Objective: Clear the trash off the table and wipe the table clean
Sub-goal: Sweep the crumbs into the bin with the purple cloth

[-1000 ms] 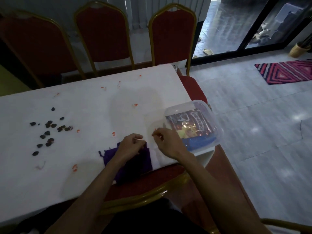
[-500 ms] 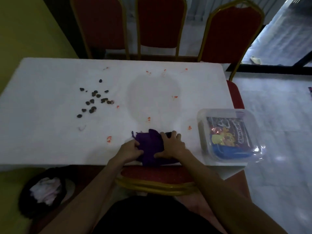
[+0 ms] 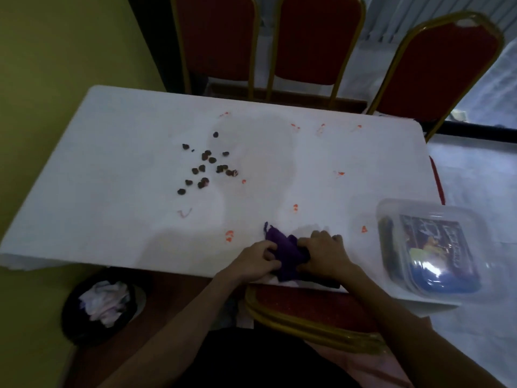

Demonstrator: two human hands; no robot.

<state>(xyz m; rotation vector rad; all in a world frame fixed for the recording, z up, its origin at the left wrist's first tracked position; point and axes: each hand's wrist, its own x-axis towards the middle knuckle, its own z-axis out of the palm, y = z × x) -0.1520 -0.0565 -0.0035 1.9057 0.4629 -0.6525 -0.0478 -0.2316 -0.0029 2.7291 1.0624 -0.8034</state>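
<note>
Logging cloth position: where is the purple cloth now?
In the head view, the purple cloth sits at the near edge of the table, held between left hand and right hand, left of the clear container.

I log three red, gold-framed chairs [image 3: 316, 37] in a row at the far side. A fourth chair [image 3: 307, 303] is tucked in nearest me. Yellow-green wall [image 3: 56, 51] at left, pale tiled floor [image 3: 475, 177] at right.

The left hand [image 3: 256, 260] and right hand [image 3: 326, 254], a second ago working beside the plastic container [image 3: 391, 209], now grip the purple cloth [image 3: 285, 254], bunching it tighter.
</note>
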